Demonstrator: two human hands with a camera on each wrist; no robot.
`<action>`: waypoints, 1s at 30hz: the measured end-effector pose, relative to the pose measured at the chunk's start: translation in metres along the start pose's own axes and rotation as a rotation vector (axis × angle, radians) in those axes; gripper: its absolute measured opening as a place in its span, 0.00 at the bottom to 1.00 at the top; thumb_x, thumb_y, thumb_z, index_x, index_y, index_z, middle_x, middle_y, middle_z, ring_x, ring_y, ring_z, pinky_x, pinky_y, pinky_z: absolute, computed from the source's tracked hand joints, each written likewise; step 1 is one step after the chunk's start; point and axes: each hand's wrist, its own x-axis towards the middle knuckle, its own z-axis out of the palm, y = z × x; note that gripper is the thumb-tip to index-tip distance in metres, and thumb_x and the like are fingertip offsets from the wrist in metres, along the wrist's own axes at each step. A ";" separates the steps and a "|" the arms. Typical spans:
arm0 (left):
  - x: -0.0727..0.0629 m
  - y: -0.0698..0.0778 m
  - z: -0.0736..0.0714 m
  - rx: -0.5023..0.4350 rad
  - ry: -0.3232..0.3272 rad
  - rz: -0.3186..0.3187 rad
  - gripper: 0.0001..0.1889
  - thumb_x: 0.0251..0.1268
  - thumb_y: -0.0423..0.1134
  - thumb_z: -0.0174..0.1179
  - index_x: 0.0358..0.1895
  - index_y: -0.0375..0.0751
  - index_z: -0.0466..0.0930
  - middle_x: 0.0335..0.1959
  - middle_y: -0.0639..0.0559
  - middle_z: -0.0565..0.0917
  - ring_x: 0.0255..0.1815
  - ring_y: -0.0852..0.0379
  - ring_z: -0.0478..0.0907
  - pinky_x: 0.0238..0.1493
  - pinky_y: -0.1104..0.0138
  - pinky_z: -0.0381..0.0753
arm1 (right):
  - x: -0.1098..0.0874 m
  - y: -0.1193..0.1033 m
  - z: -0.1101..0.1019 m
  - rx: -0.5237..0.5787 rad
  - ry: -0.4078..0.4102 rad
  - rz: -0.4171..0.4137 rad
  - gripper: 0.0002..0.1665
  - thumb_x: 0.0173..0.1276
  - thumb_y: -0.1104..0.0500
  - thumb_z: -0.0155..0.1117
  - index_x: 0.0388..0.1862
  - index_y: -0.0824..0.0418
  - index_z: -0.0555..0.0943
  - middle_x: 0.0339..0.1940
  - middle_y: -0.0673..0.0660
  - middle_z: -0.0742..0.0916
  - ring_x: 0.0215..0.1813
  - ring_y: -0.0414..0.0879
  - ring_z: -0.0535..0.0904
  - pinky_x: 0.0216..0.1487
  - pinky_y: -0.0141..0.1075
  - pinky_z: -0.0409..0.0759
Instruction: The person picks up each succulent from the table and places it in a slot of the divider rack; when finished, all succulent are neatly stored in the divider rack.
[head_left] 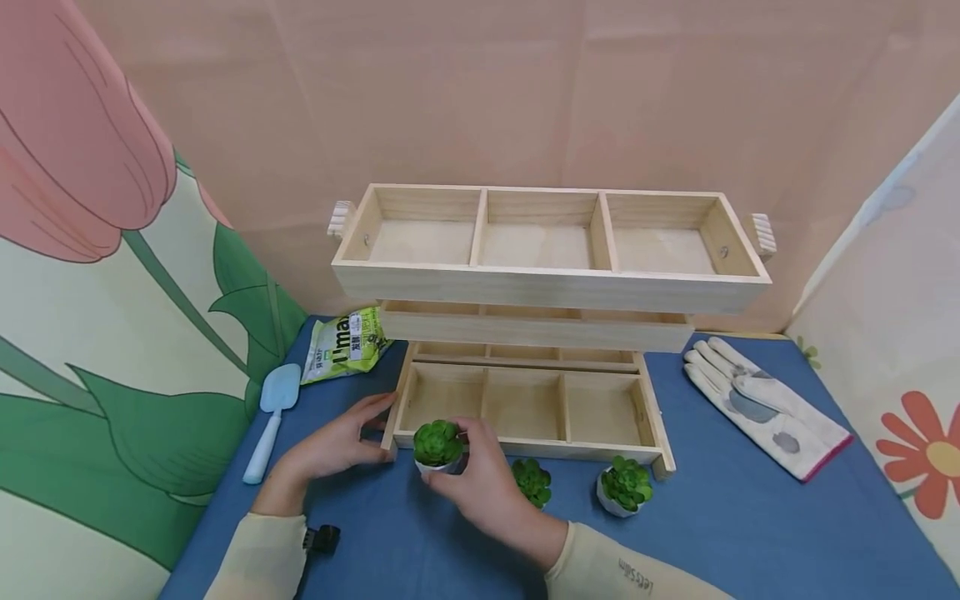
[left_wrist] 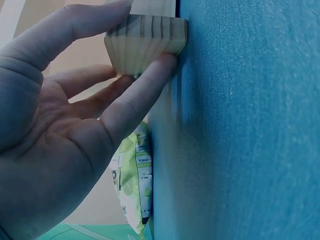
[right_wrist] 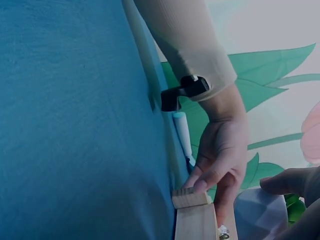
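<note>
The blue cloth-covered tabletop (head_left: pixel 750 533) carries a tiered pale-wood tray stand (head_left: pixel 551 287). Around it lie a light-blue trowel (head_left: pixel 280 390) at nine o'clock, a green-and-white plastic bag (head_left: pixel 341 347) at ten, a white grey-patched glove (head_left: pixel 780 408) at three; a white-potted green succulent (head_left: pixel 626 483) stands at five, another succulent (head_left: pixel 532 482), pot hidden, at six.

There are three succulents (head_left: pixel 438 442), one stand (head_left: pixel 551 287), one trowel (head_left: pixel 281 390), one bag (head_left: pixel 345 346).
</note>
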 end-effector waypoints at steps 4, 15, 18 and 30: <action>0.001 0.000 0.000 0.007 0.002 -0.006 0.53 0.65 0.41 0.72 0.88 0.36 0.48 0.84 0.31 0.55 0.75 0.32 0.72 0.56 0.61 0.87 | 0.004 -0.002 -0.004 -0.013 0.007 -0.022 0.41 0.61 0.57 0.82 0.70 0.65 0.74 0.60 0.63 0.76 0.54 0.49 0.74 0.50 0.34 0.75; 0.000 -0.006 0.001 -0.005 0.011 0.008 0.54 0.66 0.40 0.73 0.88 0.37 0.47 0.85 0.31 0.54 0.75 0.33 0.73 0.52 0.69 0.85 | 0.015 -0.014 -0.015 -0.030 -0.010 -0.035 0.40 0.64 0.57 0.80 0.71 0.66 0.73 0.63 0.63 0.76 0.59 0.50 0.76 0.54 0.39 0.79; 0.000 -0.007 0.001 -0.006 0.010 0.009 0.53 0.66 0.41 0.73 0.88 0.37 0.47 0.85 0.32 0.54 0.75 0.33 0.73 0.52 0.70 0.84 | 0.018 -0.017 -0.018 -0.031 -0.018 -0.033 0.40 0.64 0.57 0.80 0.71 0.67 0.72 0.64 0.65 0.76 0.58 0.51 0.77 0.55 0.42 0.80; 0.000 -0.007 0.000 -0.007 0.000 0.001 0.54 0.67 0.41 0.72 0.88 0.38 0.47 0.86 0.32 0.52 0.76 0.33 0.72 0.54 0.67 0.85 | 0.043 -0.027 -0.028 -0.014 -0.013 -0.037 0.40 0.62 0.60 0.79 0.71 0.70 0.74 0.65 0.69 0.77 0.58 0.55 0.80 0.57 0.49 0.85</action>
